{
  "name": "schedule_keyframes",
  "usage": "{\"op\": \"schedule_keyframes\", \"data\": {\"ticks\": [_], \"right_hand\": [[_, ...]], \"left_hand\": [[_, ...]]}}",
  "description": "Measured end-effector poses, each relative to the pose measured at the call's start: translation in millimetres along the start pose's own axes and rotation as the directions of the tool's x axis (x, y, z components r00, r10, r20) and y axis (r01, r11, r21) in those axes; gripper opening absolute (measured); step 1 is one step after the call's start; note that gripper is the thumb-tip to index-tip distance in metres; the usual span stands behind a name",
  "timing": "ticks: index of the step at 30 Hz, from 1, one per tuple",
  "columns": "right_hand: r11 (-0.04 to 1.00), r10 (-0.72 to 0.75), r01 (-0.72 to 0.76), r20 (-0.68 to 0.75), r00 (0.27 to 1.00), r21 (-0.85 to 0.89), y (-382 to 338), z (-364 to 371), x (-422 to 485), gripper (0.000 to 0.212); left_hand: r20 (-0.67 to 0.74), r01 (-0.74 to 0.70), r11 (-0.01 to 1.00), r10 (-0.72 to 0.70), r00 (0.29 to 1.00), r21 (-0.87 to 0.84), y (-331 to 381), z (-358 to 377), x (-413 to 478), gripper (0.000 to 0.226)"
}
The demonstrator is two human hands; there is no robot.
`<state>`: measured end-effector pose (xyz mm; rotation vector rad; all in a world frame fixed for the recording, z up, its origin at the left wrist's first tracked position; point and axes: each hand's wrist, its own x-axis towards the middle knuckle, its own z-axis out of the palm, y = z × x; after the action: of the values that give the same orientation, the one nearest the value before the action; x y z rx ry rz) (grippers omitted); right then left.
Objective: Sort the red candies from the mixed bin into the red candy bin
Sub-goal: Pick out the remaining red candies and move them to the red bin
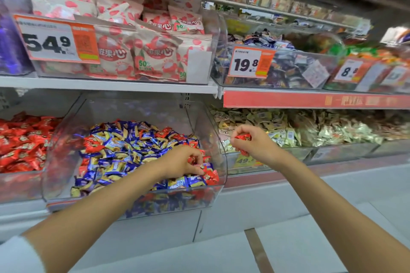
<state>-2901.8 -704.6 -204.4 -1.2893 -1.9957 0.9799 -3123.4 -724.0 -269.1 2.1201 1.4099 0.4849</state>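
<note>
Head view: the left hand (183,163) was seen low inside the mixed bin (66,131), its fingers (197,169) curled down and closed on a small clutch of red candies (193,159). A loose red candy (211,177) lay just past those fingertips on the outer side, touching the blue candies (177,183) beneath them. More red pieces were scattered among the blue ones well beyond the knuckles, toward the bin's far left.

The right hand (255,143) was held outside the bin, beyond its curved side wall. A red candy (244,138) was pinched between its thumb and bent fingers (238,132), and more red showed under the palm. How many pieces were held could not be told.

The red candy bin (20,186) stood well apart from both sets of fingers, on the far side of the mixed bin from the left hand.

The step in hand was judged to be gathering before delivery. To do it well, only red wrappers were to be closed on, and any blue one caught beneath the fingertips was to be shaken free before lifting. With the left fingers nearly full, the clutch was best kept tight and carried low across the bin, so that nothing would be dropped back among the blue. The loose piece could be left for a later pass.
</note>
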Motion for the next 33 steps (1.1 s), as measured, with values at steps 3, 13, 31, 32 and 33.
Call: {"op": "schedule_keyframes", "data": {"ticks": [3, 13, 31, 32, 33], "right_hand": [[1.0, -0.015, 0.016, 0.007, 1.0, -0.027, -1.1, -3.2, -4.2, 0.007], [0.995, -0.103, 0.103, 0.005, 0.995, 0.016, -35.4, 33.3, 6.6, 0.008], [0.947, 0.15, -0.029, 0.363, 0.92, -0.319, -7.7, 143.0, 106.2, 0.017], [0.965, 0.112, -0.014, 0.364, 0.925, -0.262, -8.9, 141.4, 103.9, 0.019], [0.979, 0.074, 0.0, 0.356, 0.932, -0.204, -9.9, 139.2, 101.7, 0.018]], "left_hand": [[-0.028, 0.024, 0.996, -0.027, 0.999, -0.084, -7.8, -10.6, -6.3, 0.015], [-0.309, 0.214, 0.973, -0.232, 0.922, -0.09, -39.4, -74.1, -46.6, 0.019], [-0.272, 0.273, 0.957, -0.29, 0.918, -0.101, -95.9, -89.3, -57.5, 0.021], [-0.271, 0.266, 0.959, -0.284, 0.92, -0.103, -93.7, -89.1, -58.0, 0.021], [-0.267, 0.261, 0.959, -0.282, 0.921, -0.11, -90.9, -89.2, -58.7, 0.022]]}}
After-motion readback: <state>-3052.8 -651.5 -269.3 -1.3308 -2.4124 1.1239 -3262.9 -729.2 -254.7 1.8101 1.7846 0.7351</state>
